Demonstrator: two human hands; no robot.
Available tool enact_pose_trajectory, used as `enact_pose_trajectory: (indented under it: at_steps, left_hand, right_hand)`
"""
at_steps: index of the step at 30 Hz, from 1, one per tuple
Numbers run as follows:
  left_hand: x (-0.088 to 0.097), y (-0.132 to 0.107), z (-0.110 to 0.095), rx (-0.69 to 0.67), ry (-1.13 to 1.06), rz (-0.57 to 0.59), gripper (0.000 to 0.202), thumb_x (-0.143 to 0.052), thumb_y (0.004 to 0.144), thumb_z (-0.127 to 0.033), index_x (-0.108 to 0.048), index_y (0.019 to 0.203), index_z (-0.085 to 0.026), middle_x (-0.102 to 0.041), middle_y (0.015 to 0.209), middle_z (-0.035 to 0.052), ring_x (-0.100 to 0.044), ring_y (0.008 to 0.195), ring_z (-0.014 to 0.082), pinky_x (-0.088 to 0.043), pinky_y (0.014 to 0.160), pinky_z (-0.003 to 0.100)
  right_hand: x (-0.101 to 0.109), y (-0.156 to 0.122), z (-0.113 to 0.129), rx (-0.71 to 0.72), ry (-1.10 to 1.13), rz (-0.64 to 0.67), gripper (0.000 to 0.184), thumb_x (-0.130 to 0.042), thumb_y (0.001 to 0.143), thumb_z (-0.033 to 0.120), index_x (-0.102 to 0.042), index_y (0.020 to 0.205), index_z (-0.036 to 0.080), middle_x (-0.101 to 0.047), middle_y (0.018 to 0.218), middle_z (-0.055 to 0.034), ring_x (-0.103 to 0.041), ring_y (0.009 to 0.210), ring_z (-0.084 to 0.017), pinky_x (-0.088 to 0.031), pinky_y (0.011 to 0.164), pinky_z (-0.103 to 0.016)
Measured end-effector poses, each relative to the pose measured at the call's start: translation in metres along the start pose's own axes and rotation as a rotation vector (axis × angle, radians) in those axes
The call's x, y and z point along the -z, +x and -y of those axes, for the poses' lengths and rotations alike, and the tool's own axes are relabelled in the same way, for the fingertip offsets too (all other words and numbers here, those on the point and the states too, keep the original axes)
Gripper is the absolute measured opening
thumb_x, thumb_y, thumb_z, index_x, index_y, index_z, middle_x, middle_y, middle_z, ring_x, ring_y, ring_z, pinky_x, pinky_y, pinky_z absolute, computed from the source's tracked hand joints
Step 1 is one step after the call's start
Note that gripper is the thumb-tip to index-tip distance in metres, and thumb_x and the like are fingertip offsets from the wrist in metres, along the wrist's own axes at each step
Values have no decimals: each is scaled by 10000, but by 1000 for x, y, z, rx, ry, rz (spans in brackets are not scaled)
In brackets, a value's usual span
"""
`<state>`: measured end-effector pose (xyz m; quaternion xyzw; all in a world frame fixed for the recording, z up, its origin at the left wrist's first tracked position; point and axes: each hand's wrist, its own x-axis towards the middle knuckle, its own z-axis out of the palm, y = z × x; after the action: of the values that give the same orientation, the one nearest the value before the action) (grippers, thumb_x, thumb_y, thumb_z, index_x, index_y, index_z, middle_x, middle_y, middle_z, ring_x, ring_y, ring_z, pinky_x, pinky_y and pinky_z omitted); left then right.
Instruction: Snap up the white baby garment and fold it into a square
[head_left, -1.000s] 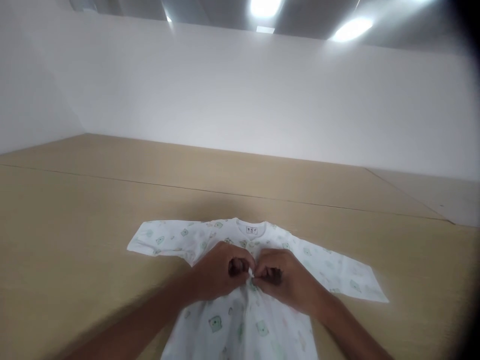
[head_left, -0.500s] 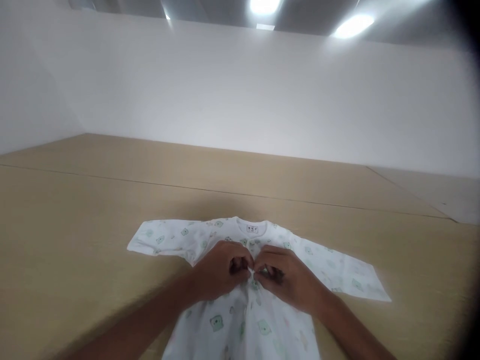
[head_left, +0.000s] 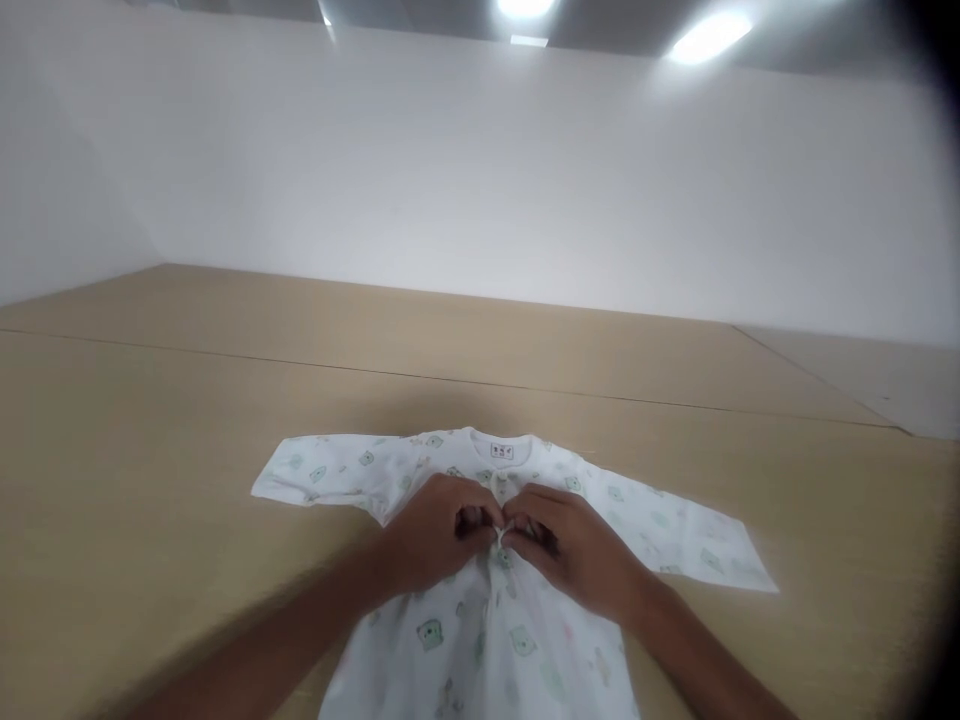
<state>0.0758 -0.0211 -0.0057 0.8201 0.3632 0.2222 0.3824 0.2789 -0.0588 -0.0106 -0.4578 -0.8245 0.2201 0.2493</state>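
Lies flat on the tan table [head_left: 150, 420] as a white shirt [head_left: 480, 640] with a small green print, collar and label [head_left: 502, 451] on the far side, lower part running off the near edge of the view. Spreads the left-hand sleeve [head_left: 315, 475] and the right-hand sleeve [head_left: 690, 545] straight out, both cuffs flat on the wood with bare table past each. Leaves broad open table to the left, to the right and beyond the collar, as far as the white wall [head_left: 480, 180].

Meets the left grip [head_left: 439, 535] and the right grip [head_left: 574, 545] at the middle of the chest, just below the collar. Held there from both sides: left grip clenched on one front edge of the shirt, right grip clenched on the facing edge, fingertips touching over a small raised fold [head_left: 501, 537] of cloth. Sits partly hidden under both forearms, which come in from the near side.
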Motion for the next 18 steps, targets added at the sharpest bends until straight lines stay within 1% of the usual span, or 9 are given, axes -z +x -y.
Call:
enact_pose_trajectory:
  at_steps: [3,6,10,12,15,18]
  left_hand:
    - [-1,1,0,15,16,-22,155,-581,772,-108,-691,760,-216,-595,622,-69,-497,566,70,-381,590,188]
    - [-4,3,0,24,41,-73,141,-583,770,-111,-677,758,-215,-592,622,-72,-493,572,73,-384,615,198]
    - [-9,4,1,19,104,-142,89,-603,764,-133,-656,760,-204,-599,643,-62,-507,602,89,-392,663,226]
    - [-9,3,1,-6,124,-136,83,-597,763,-127,-641,750,-197,-598,656,-54,-513,611,94,-393,669,233]
    - [-6,0,2,-78,111,-77,144,-564,761,-88,-647,784,-203,-606,713,-46,-520,630,92,-394,663,227]
    - [-2,-3,4,-121,77,-19,186,-536,746,-52,-637,795,-200,-599,747,-41,-509,635,89,-385,622,213]
  right_hand:
    - [-4,0,-4,37,-49,0,129,-508,940,250,-621,880,232,-612,801,10,-553,721,-128,-405,648,-257]
    - [-9,-1,-6,36,-128,-47,197,-448,963,237,-630,886,230,-621,804,0,-559,737,-137,-401,659,-270]
    - [-12,-4,-5,29,-242,-105,221,-432,948,211,-589,793,200,-583,748,-4,-523,687,-136,-373,618,-275]
    - [-11,-5,-4,72,-267,-99,210,-445,930,191,-576,767,198,-568,732,2,-507,668,-129,-367,611,-272]
    - [-9,-5,-3,139,-264,-72,183,-460,906,159,-589,783,203,-564,729,8,-501,658,-121,-380,634,-268]
    - [-9,-5,-2,151,-211,-67,158,-481,887,146,-604,808,207,-571,733,9,-505,652,-117,-395,650,-265]
